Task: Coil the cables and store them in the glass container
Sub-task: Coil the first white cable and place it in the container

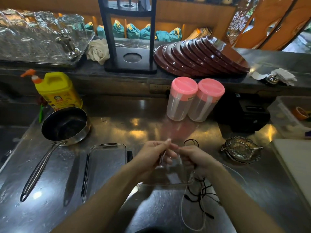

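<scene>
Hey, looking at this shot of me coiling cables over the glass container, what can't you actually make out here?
- Head view: the cable between left hand and right hand is motion-blurred, so the coil is unreadable.
- Glass container: largely covered by both hands; contents unclear.
- Black cable and white cable: tangled; ends hard to trace.

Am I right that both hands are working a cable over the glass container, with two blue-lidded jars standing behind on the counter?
Not quite: the head view shows the two jars' lids are pink, not blue. The left hand and right hand do work a cable over the glass container, jars behind.
</scene>
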A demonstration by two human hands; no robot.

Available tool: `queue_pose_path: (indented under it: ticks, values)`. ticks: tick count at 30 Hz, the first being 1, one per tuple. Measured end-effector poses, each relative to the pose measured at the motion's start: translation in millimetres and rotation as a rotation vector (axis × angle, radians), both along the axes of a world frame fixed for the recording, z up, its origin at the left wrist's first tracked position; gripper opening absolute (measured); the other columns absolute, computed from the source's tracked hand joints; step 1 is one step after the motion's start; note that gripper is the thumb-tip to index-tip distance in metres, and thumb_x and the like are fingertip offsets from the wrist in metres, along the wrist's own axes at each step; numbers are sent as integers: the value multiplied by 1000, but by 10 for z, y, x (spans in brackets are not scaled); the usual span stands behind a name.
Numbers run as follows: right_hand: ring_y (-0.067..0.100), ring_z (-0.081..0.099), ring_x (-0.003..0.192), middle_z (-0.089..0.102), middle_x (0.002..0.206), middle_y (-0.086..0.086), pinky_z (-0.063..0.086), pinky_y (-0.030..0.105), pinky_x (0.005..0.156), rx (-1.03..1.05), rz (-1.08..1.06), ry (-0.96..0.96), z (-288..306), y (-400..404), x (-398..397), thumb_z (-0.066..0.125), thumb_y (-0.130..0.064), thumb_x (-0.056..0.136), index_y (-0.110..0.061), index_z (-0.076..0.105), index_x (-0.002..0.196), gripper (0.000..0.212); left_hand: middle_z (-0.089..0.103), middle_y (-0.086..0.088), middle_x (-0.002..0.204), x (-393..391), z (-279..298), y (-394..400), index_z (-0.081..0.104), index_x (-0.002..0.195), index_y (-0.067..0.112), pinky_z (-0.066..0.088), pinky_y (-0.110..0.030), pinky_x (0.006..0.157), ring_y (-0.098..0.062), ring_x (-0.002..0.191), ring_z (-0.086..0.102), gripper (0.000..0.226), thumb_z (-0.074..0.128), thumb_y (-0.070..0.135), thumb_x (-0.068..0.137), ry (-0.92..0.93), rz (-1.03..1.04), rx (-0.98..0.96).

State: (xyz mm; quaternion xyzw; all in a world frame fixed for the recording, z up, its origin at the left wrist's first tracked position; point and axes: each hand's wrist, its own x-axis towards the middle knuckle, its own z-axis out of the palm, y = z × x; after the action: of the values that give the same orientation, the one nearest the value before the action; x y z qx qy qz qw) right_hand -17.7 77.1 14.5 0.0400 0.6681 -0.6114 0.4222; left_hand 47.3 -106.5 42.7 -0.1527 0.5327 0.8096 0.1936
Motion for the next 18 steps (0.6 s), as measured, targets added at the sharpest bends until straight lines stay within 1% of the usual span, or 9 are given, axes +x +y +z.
queue_pose_path:
  ticks: [2,4,7,9,11,12,14,16,18]
  values:
    - [8,27,45,35,58,-5,23,19,37,65,15,58,177,-55,-178,71,-38,93,-23,64,61,37,74,-12,78,35,-56,72,65,112,-10,54,-22,56,-13,57,67,36,50,22,105,-60,-29,-48]
    - [6,29,43,39,56,-7,21,19,38,133,76,157,377,-173,-228,61,-34,101,-20,62,68,35,76,-18,85,32,-110,140,65,112,-10,56,-26,61,-17,63,71,37,50,22,105,-92,54,-55]
    - [5,45,44,52,60,-4,33,20,39,263,87,380,528,-364,-8,50,-21,105,-14,63,79,29,76,-15,80,-59,-153,129,68,106,-10,59,-27,61,-21,66,74,37,51,23,105,-96,224,-54]
    - [9,63,60,67,75,2,52,24,54,261,30,483,449,-465,259,50,-22,106,-15,66,86,27,75,-17,83,-124,-143,103,72,101,-6,60,-35,75,-28,77,73,39,53,27,104,-83,293,-108]
    - [23,70,79,72,87,7,59,38,72,192,-20,500,317,-543,570,49,-23,107,-19,68,92,24,78,-17,92,-186,-98,114,70,102,-4,59,-38,81,-30,88,75,37,52,29,104,-69,330,-117]
    - [24,68,78,71,86,7,58,39,71,160,-52,498,249,-558,691,49,-21,107,-17,68,93,24,79,-15,91,-207,-56,134,68,101,-3,61,-33,75,-25,85,77,34,50,26,106,-72,351,-79]
    - [19,57,62,63,73,11,48,34,58,71,-122,446,137,-530,834,53,-16,106,-6,65,89,23,75,-7,71,-242,19,167,65,97,-2,56,-20,54,-13,59,72,31,47,22,107,-64,389,74]
    - [12,43,46,49,59,8,37,28,46,-96,-187,251,39,-423,867,60,-18,100,2,65,91,22,58,3,56,-242,31,151,61,95,0,40,-14,40,-2,41,50,31,44,21,108,-47,396,234]
    - [10,36,40,45,55,5,33,24,42,-263,-277,20,-36,-287,817,65,-18,90,3,67,102,24,43,7,54,-209,5,125,58,91,5,29,-13,36,-1,36,34,30,42,23,108,-38,345,352]
